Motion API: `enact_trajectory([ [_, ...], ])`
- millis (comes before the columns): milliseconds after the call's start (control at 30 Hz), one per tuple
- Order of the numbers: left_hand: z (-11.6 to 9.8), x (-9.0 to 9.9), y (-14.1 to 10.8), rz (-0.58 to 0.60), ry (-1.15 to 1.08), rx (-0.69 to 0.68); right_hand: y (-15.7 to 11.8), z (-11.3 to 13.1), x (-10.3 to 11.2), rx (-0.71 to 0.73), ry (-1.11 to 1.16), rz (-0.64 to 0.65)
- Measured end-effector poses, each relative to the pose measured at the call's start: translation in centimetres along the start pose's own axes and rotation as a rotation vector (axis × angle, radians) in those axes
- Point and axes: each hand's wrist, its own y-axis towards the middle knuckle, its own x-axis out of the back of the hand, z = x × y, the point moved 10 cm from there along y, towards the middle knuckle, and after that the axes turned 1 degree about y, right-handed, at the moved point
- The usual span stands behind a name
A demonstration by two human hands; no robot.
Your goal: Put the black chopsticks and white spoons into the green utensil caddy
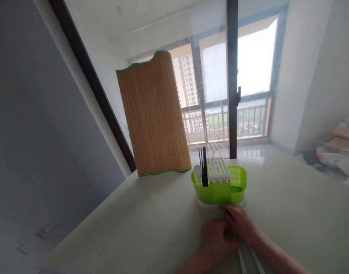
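Note:
A green plastic cutlery holder [220, 188] stands on a white base on the pale table [151, 228]. It holds black chopsticks [203, 167], a white spoon [197, 171] and a white slotted insert [218, 169]. My right hand [240, 222] lies flat just in front of it, fingertips touching the white base. My left hand [217, 239] is curled beside and under the right one. Two thin white sticks [250, 260] run from between the hands toward me; the left hand seems to close on their far ends, which are hidden.
A tall bamboo board with a green rim [153, 118] stands upright at the table's back left. Behind the table are glass balcony doors with a dark frame [232, 76]. Bags and boxes [337, 152] lie on the floor at right.

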Motion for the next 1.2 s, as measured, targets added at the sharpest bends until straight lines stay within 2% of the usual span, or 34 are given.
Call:
enact_trajectory([
  [133, 0.6, -0.7, 0.4, -0.032, 0.058, 0.035, 0.1, -0.6, -0.3, -0.003, -0.019, 0.006],
  [300, 1.3, -0.2, 1.2, -0.13, 0.121, 0.073, 0.4, -1.1, -0.3, 0.009, -0.019, -0.013],
  [433, 0.9, 0.2, 1.3, -0.118, 0.123, 0.038, 0.9, -1.1, -0.2, 0.012, -0.013, -0.031],
  [667, 1.2, 0.2, 1.2, -0.178, 0.111, 0.017, 1.3, -0.9, -0.1, 0.05, -0.021, -0.083],
  [833, 1.0, 0.2, 1.3, -0.16, 0.12, 0.02, 1.5, -1.4, -0.5, 0.054, 0.011, -0.081],
  [1000, 0.6, 0.9, 1.1, -0.157, 0.057, 0.04, 1.1, -0.8, -1.1, 0.062, 0.047, -0.041],
  [1100, 1.4, 0.9, 1.1, -0.16, -0.009, 0.083, 0.7, -0.2, -1.0, 0.06, 0.032, -0.035],
  [1200, 2.5, 1.2, 1.0, -0.178, -0.109, 0.113, 0.3, 0.4, 0.1, 0.054, -0.046, -0.061],
])
